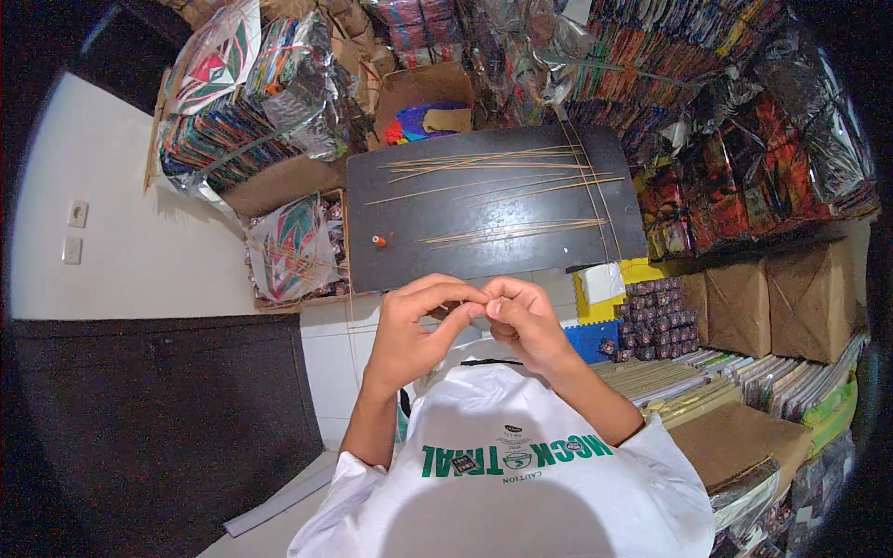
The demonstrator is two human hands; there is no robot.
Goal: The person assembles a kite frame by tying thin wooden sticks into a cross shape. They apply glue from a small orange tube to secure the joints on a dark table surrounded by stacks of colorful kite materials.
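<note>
My left hand [420,327] and my right hand [523,324] meet in front of my chest, just short of the black table [395,223]. The fingertips of each are pinched, and they touch or nearly touch each other. Whatever sits between them is too small to make out. Beyond the hands, thin wooden sticks [516,232] lie in a loose bunch on the tabletop, with another bunch of sticks [484,166] farther back. An orange-and-white thread spool [379,241] stands near the table's left side.
Left of the table, a box holds a white paper kite [293,246] with a green and red design. Wrapped kite stacks [246,130] rise behind it. On the right are piled small dark spools [656,321], brown cartons [805,302] and flat stacks [670,395]. A dark panel [158,418] fills the lower left.
</note>
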